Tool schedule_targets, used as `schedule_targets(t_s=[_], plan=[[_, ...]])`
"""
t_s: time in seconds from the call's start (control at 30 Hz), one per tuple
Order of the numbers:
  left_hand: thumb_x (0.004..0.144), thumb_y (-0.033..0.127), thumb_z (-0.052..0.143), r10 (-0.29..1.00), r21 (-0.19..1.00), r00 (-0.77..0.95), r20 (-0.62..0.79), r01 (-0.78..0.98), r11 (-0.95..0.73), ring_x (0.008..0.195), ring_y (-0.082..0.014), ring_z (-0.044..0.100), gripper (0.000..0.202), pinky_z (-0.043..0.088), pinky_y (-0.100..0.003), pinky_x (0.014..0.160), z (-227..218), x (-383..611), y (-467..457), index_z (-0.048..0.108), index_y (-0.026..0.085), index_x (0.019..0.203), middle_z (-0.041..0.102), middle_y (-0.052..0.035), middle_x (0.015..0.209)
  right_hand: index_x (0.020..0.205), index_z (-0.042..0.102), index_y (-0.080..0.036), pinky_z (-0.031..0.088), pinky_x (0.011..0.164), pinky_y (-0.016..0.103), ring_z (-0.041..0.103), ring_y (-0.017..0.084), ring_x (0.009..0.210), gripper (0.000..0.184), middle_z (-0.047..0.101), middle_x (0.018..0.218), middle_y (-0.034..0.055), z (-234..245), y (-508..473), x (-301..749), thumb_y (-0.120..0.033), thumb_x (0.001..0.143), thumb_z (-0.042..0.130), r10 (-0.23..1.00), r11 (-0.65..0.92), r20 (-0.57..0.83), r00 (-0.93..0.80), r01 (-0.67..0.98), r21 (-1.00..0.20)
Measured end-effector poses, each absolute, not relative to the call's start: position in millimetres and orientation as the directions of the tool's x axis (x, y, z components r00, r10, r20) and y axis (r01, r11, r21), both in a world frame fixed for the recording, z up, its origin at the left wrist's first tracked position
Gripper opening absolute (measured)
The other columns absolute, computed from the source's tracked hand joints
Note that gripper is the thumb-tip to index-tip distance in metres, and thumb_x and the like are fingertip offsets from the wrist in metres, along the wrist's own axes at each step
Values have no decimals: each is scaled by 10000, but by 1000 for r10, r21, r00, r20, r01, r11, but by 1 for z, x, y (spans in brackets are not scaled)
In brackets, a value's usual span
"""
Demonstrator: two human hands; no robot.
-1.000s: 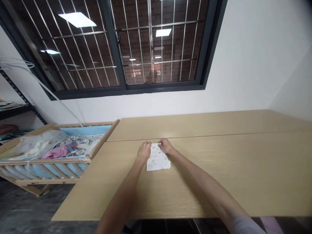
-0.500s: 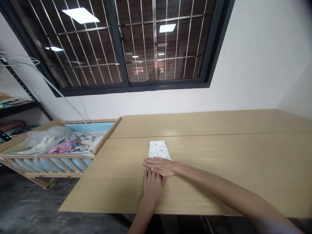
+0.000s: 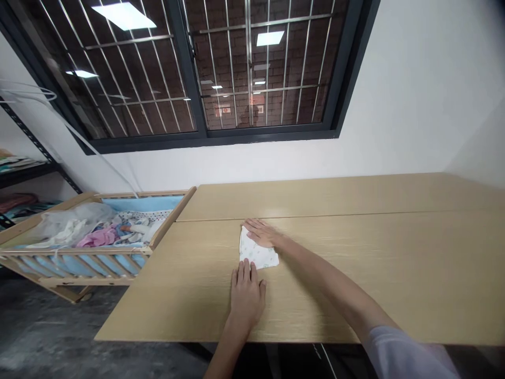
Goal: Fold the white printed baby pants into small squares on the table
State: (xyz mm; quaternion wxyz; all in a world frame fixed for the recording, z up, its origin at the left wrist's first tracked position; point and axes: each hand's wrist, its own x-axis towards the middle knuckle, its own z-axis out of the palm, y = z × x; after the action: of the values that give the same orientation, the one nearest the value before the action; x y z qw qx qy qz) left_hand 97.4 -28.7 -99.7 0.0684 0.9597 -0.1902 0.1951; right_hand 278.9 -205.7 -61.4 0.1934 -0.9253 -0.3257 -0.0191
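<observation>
In the head view, a small folded white cloth with a faint scattered print (image 3: 258, 258) lies flat on the pale wood-grain tabletop (image 3: 374, 279), just on the near side of the long seam between the two boards. The two hands are apart, one at each end of it, and neither grips anything. The right hand (image 3: 262, 234) lies flat across the cloth's far end, fingers together and pointing left, which presumably spreads its pressure and keeps the layers smooth. The left hand (image 3: 248, 295) is palm down on the wood, its fingertips just over the near edge, probably to steady that edge so the cloth cannot slide. With the cloth centred ahead of the body, both arms can reach it from either side. To the left, just beside the table, a wooden cot with slatted sides (image 3: 74, 253) has a light blue lining; a pink cloth (image 3: 98, 238) and a sheer whitish bag-like bundle (image 3: 79, 217) lie inside among other fabrics, loosely heaped, perhaps put there to be within arm's reach. Behind, a dark-framed window (image 3: 272, 133) is set in the white wall.
</observation>
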Motion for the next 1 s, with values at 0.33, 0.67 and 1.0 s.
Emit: schedule_targets(t_s=[0.33, 0.67, 1.0], plan=[[974, 201, 517, -650, 101, 717, 252, -687, -719, 1043, -235, 618, 161, 503, -388, 926, -40, 142, 24, 667, 199, 1032, 682, -66, 1087, 1223, 680, -197, 471, 998, 432, 582, 272, 1131, 370, 632, 1193, 121, -37, -254, 150, -404, 919, 634, 598, -625, 319, 735, 677, -389], [1020, 225, 382, -538, 170, 782, 314, -604, -779, 963, -223, 620, 245, 467, -366, 887, -39, 141, 12, 619, 179, 984, 683, -80, 993, 1016, 675, -162, 410, 982, 430, 595, 260, 1047, 222, 698, 1032, 102, -35, -248, 126, -189, 929, 473, 439, -758, 322, 839, 538, -367], [1028, 216, 326, -166, 256, 901, 401, -285, -924, 1008, -237, 604, 306, 436, -339, 897, -26, 216, -36, 619, 127, 1041, 640, -146, 1043, 1075, 584, -186, 437, 911, 336, 612, 228, 1061, 265, 680, 1121, 106, -48, -222, 220, -271, 991, 348, -140, -700, 273, 952, 100, -707]])
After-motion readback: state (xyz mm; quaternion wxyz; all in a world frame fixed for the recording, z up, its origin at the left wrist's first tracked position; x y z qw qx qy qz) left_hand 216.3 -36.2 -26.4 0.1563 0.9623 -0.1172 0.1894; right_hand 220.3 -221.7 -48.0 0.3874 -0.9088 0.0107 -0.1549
